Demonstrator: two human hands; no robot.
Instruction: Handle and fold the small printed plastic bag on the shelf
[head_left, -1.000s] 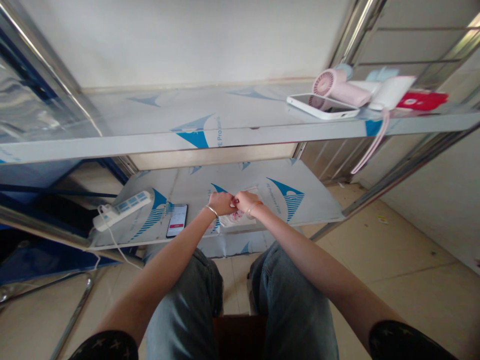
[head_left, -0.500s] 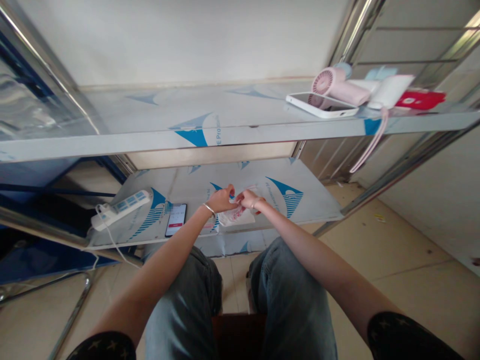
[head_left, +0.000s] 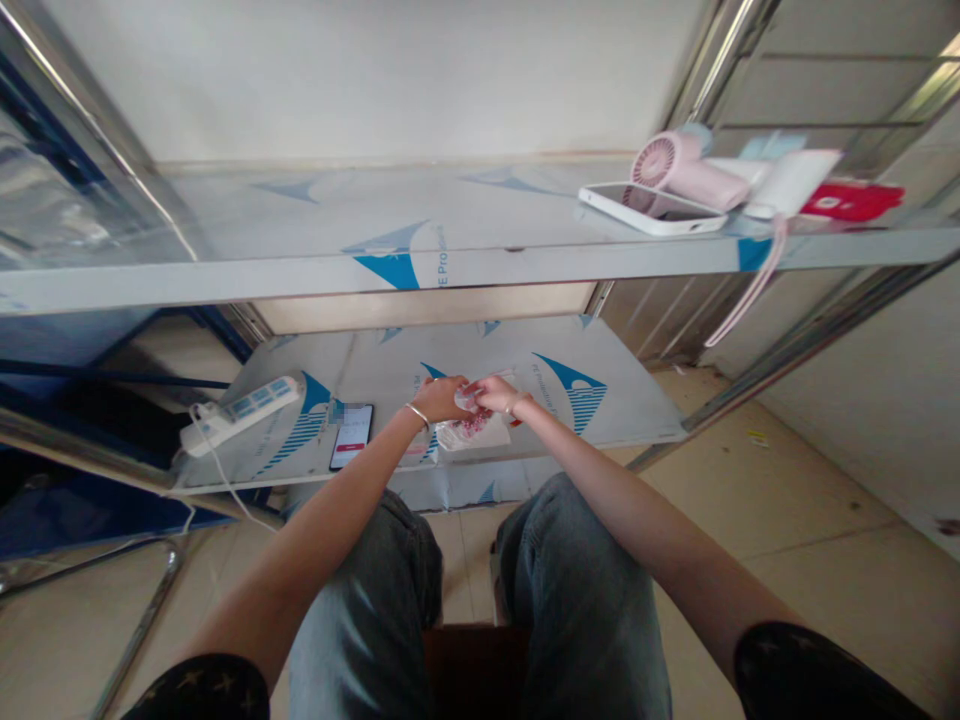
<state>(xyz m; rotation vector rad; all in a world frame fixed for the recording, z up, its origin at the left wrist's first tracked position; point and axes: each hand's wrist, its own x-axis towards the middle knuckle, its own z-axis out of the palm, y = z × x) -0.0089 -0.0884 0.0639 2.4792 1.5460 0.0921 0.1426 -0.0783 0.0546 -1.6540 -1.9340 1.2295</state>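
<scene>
On the lower shelf lies a clear plastic bag [head_left: 487, 436] with small pinkish-red pieces inside, too small to name. My left hand [head_left: 445, 397], a bangle at its wrist, is closed on the bag's upper left part. From the other side my right hand [head_left: 495, 393] pinches the bag's upper part, its fingertips close to those of the left. A crumpled, see-through bit of the bag shows between the two hands. Fingers partly hide the top of the bag.
Left of the hands lie a phone [head_left: 352, 436] and a white power strip [head_left: 244, 412] with a cable. On the upper shelf [head_left: 300, 275] are a white-framed phone [head_left: 645, 212], a pink handheld fan [head_left: 697, 172] and a red item [head_left: 855, 200]. Its front edge crosses above the hands.
My left hand's raised thumb and finger have lowered, and its fingers now reach further toward the right hand. More clear plastic shows between the hands. The bag stays in place.
</scene>
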